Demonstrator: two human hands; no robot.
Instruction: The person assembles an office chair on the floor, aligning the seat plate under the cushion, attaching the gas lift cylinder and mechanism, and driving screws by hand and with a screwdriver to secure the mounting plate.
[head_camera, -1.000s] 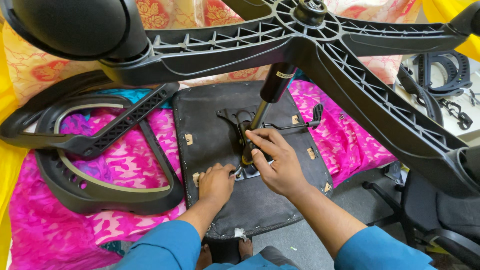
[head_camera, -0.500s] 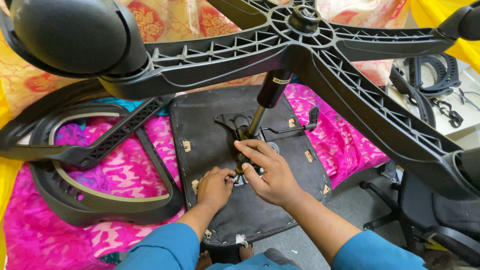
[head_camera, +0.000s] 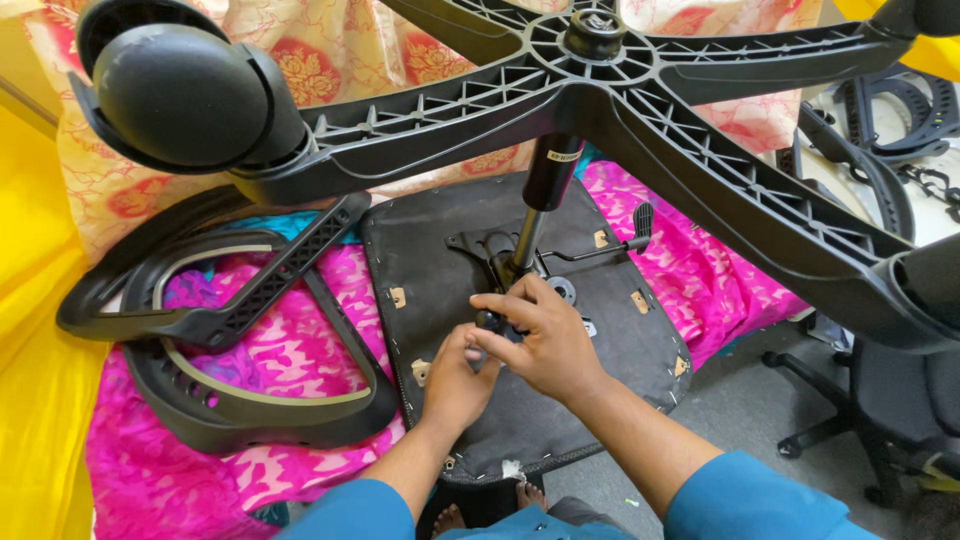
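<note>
Both my forearms reach forward out of blue sleeves, converging at the middle. My left hand sits lower, knuckles up, fingers curled under. My right hand arches just over it, fingers bent and pinched together at the tips, touching the left.

This is a chair-assembly workshop. Under my grip lies an upturned seat; above it spreads a five-armed base with a castor. Left of my grip sits a bare backrest frame; far right lie more loose chair parts and another chair base.
</note>
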